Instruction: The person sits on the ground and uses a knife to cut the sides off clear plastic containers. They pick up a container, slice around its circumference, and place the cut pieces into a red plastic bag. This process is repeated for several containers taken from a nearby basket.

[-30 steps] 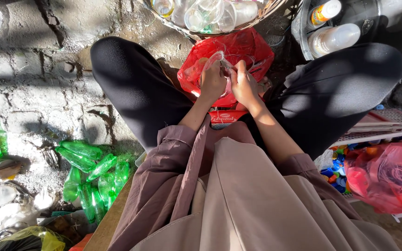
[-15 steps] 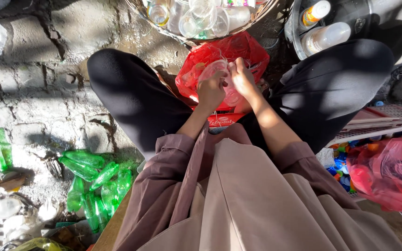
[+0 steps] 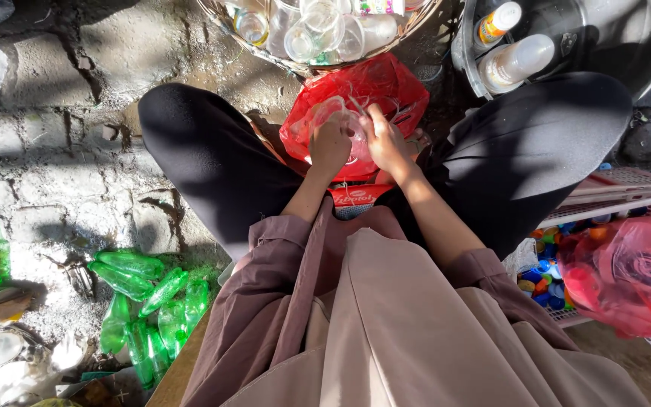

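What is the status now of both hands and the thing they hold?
Left hand and right hand both grip a clear plastic cup. Cup over the red plastic bag, between the knees. Nothing in the way.

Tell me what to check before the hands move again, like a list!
1. Both hands on the cup: left hand and right hand both touch the clear cup. Ok.
2. Red bag under the cup to catch things: ok.
3. Cup empty inside: cannot tell, the plastic is see-through and crumpled.
4. Basket of clear cups close ahead: ok.
5. Green bottles out of the way: ok, they lie on the ground by the left leg.
6. Grip firm: cannot tell, fingers partly hidden.
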